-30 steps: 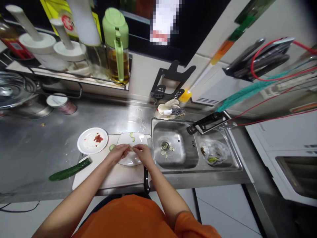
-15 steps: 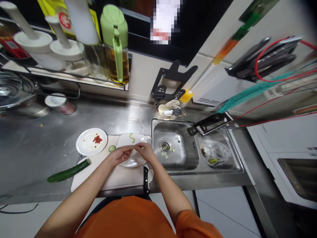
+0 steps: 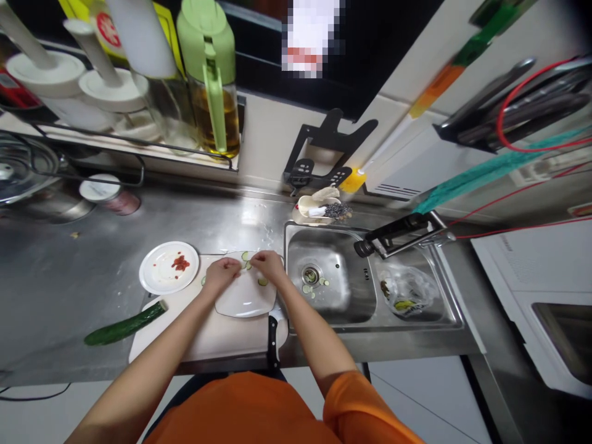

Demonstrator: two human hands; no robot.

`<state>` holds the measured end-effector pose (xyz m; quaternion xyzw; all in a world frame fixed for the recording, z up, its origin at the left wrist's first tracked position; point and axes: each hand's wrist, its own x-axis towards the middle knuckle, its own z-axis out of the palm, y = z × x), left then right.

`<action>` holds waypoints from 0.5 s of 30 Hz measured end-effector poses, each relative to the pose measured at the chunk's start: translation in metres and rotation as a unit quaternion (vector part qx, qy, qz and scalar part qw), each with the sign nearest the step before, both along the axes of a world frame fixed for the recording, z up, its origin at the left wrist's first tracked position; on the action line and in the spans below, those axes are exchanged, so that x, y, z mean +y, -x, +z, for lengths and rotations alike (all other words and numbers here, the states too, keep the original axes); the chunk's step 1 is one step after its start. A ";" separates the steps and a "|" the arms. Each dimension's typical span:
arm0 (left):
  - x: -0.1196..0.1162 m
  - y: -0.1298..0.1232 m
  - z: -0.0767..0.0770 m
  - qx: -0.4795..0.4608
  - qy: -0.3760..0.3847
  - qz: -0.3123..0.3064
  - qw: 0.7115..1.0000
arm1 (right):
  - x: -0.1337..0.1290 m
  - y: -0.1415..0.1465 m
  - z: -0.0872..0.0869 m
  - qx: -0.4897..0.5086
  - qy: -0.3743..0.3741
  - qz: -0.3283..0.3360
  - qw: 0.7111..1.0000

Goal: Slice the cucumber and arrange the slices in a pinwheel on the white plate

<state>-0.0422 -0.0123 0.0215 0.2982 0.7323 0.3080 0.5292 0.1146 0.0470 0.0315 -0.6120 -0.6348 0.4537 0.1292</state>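
Biggest thing here is the steel counter, with a double sink set into its right side. Left basin has thin green rounds lying by the drain and in it. The shelf at upper left holds white-lidded jars and a green-topped jug with yellow liquid in the bottom.

The cutting board sits at the front edge of the counter. Off at far left there's a lidded pot, contents hidden. On the board sits the square plate, mostly bare, with a few cucumber slices on it: a cluster near the far edge and one to the right. Round plate just beside it has some chopped red stuff. In the right basin, a clear plastic bag has something yellow-green and brown inside.

The whole cucumber lies half on the counter, one end over the board. Left hand is over the square plate's left side, fingers curled and tips together; can't tell if they pinch anything. Right hand has its fingertips bunched right at the far cluster; can't tell whether a slice is pinched. Knife is at the board's right edge.
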 end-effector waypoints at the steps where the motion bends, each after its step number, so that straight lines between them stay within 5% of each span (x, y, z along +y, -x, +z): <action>1: 0.001 0.000 0.001 0.040 -0.002 -0.018 0.999 | 0.002 0.001 0.001 -0.021 -0.004 0.010 1.000; 7: 0.005 -0.003 0.005 0.155 -0.014 -0.066 0.986 | 0.007 0.009 0.007 -0.138 -0.033 0.070 0.987; 15: 0.005 -0.006 0.007 0.199 -0.023 -0.065 0.978 | 0.008 0.012 0.008 -0.184 -0.051 0.095 0.977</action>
